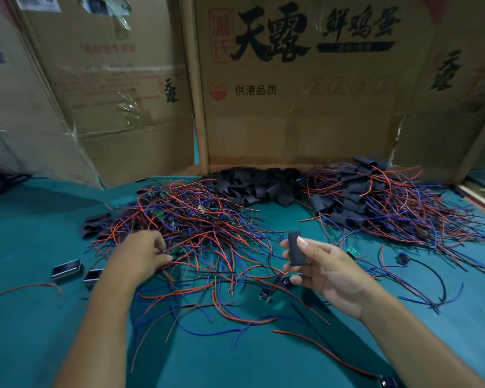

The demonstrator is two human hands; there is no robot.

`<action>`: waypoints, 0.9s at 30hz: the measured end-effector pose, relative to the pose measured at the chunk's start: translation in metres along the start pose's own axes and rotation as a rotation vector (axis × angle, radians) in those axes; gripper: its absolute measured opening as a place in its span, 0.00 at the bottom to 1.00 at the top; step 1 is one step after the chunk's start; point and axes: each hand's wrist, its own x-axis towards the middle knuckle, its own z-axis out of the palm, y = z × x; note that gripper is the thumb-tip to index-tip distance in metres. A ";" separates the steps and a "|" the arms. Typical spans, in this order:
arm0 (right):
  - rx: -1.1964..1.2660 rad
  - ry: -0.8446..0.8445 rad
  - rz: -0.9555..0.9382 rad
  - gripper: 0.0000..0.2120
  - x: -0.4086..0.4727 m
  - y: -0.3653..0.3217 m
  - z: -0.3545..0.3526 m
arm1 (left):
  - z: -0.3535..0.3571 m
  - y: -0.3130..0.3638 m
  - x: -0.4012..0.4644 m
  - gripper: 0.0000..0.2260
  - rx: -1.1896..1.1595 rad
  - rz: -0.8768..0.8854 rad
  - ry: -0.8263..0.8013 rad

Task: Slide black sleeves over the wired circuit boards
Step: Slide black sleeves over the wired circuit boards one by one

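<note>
My right hand (pixel 324 271) pinches a flat black sleeve (pixel 296 250) upright between thumb and fingers, above the green table. My left hand (pixel 142 253) reaches into a tangled heap of red and blue wired circuit boards (pixel 196 219), its fingers curled round some wires at the heap's near edge. A pile of loose black sleeves (pixel 252 186) lies at the back centre. To the right sits a second heap, wired boards with black sleeves on them (pixel 375 197). A single bare green board (pixel 352 252) lies just right of my right hand.
Cardboard box walls (pixel 291 93) stand along the back of the green table (pixel 25 317). Two small dark rectangular boxes (pixel 67 270) lie left of my left forearm. Loose red and blue wires trail over the table's front.
</note>
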 end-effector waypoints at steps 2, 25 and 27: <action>-0.024 -0.011 0.004 0.22 0.000 0.001 0.001 | 0.007 0.006 0.000 0.07 0.002 0.013 -0.004; -0.070 -0.011 -0.011 0.23 -0.003 -0.004 0.002 | -0.007 0.016 -0.011 0.06 -0.080 0.104 0.369; -0.065 -0.007 -0.019 0.22 -0.003 -0.004 0.002 | -0.010 0.030 -0.018 0.06 -0.224 0.290 0.511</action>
